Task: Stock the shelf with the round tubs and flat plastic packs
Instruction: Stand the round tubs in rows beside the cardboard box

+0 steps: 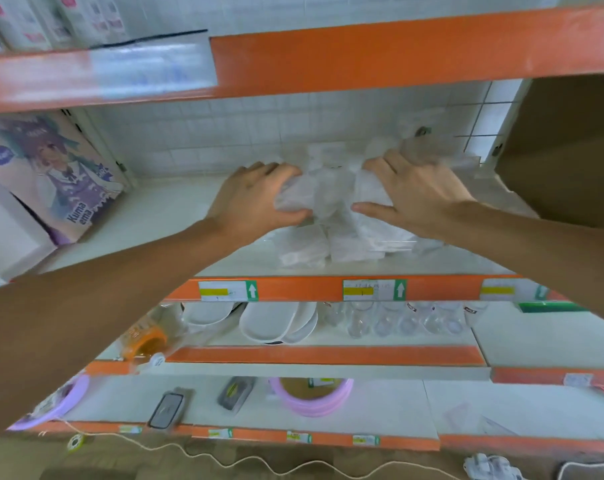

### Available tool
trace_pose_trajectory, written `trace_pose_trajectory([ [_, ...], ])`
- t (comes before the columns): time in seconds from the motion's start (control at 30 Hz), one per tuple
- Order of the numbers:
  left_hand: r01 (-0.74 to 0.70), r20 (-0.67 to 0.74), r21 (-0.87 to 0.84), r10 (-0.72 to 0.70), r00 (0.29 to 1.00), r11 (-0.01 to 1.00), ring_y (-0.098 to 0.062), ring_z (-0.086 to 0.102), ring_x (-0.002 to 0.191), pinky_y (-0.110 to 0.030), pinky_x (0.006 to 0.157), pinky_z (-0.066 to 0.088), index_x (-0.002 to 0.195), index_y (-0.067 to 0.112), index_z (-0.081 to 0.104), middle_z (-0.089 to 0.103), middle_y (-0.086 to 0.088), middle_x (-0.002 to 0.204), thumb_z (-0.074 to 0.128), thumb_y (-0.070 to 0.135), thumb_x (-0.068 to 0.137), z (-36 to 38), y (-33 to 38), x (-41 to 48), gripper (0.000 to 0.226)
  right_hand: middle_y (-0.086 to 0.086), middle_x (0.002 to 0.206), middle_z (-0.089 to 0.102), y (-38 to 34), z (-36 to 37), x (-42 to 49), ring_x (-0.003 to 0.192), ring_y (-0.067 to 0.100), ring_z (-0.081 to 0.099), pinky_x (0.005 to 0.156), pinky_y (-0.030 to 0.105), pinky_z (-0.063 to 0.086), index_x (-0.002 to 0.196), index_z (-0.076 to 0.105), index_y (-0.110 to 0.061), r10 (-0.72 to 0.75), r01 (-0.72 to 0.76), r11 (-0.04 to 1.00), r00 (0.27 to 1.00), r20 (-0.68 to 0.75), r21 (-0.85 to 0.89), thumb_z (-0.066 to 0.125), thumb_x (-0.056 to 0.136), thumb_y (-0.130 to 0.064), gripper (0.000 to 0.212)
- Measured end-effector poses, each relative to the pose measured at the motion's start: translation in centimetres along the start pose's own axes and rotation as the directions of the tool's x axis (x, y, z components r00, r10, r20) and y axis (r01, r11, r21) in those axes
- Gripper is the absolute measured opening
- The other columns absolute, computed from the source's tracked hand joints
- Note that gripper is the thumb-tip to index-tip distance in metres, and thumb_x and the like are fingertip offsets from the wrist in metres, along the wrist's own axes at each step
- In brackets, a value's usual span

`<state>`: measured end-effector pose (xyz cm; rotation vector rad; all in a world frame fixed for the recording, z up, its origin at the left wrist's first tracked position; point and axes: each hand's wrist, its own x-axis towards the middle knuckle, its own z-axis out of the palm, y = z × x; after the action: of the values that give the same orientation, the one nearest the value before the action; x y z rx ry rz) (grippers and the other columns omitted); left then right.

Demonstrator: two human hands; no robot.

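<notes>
the left hand (255, 199) and right hand (411, 197) each clutched an end of a bundle of clear packs (328, 197), fingers curled over it, thumbs beneath. the bundle sat on more packs lying mid-shelf (162, 223), near the front edge.

A shop, by its fittings: tiered white shelves (176, 216) with orange front rails (293, 289); printed price labels (373, 290) with green arrows fixed to those rails; goods set out in rows below, white plates (269, 322) beside clear glasses (397, 320); boxed merchandise (51, 174) at left.
</notes>
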<state>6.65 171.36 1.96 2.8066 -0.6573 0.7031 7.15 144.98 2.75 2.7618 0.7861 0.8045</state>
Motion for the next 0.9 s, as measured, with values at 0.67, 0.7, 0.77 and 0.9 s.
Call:
trace_pose_trajectory([
  [0.67,-0.135,-0.100,0.058,0.140,0.985,0.989,-0.015,0.061,0.077,-0.025,0.074,0.050,0.108,0.021,0.067,0.062,0.005,0.096,0.054,0.066,0.075,-15.0,-0.4,-9.4,0.057,0.003,0.087,0.067,-10.5,-13.1,0.2,0.075,0.024,0.067,0.063,0.034,0.052,0.103,0.067,-0.016,-0.093,0.094,0.995,0.995,-0.022,0.026,0.048,0.079,-0.071,0.063],
  [0.7,-0.140,-0.103,0.037,0.143,0.984,0.989,-0.016,0.062,0.079,-0.024,0.076,0.049,0.110,0.021,0.066,0.062,0.005,0.097,0.055,0.066,0.075,-15.9,-0.9,-9.8,0.058,0.002,0.088,0.067,-11.1,-13.8,0.6,0.076,0.023,0.067,0.063,0.033,0.052,0.103,0.067,-0.016,-0.086,0.087,0.996,0.996,-0.033,0.028,0.046,0.080,-0.072,0.064],
  [0.77,-0.135,-0.128,-0.001,0.134,0.983,0.991,-0.013,0.061,0.084,-0.021,0.081,0.043,0.112,0.021,0.063,0.064,0.007,0.098,0.060,0.065,0.072,-17.8,-2.2,-10.5,0.060,0.001,0.089,0.068,-12.1,-15.1,1.7,0.076,0.023,0.068,0.063,0.033,0.053,0.102,0.067,-0.017,-0.076,0.080,0.996,0.994,-0.080,0.040,0.042,0.080,-0.072,0.065],
  [0.9,-0.098,-0.150,-0.074,0.086,0.985,0.992,-0.010,0.056,0.086,-0.016,0.079,0.033,0.103,0.020,0.063,0.065,0.008,0.095,0.061,0.064,0.069,-22.4,-5.1,-10.7,0.056,-0.002,0.085,0.069,-14.1,-17.8,4.3,0.074,0.021,0.069,0.063,0.029,0.053,0.100,0.069,-0.018,-0.054,0.059,0.998,0.989,-0.135,0.031,0.042,0.077,-0.071,0.064],
])
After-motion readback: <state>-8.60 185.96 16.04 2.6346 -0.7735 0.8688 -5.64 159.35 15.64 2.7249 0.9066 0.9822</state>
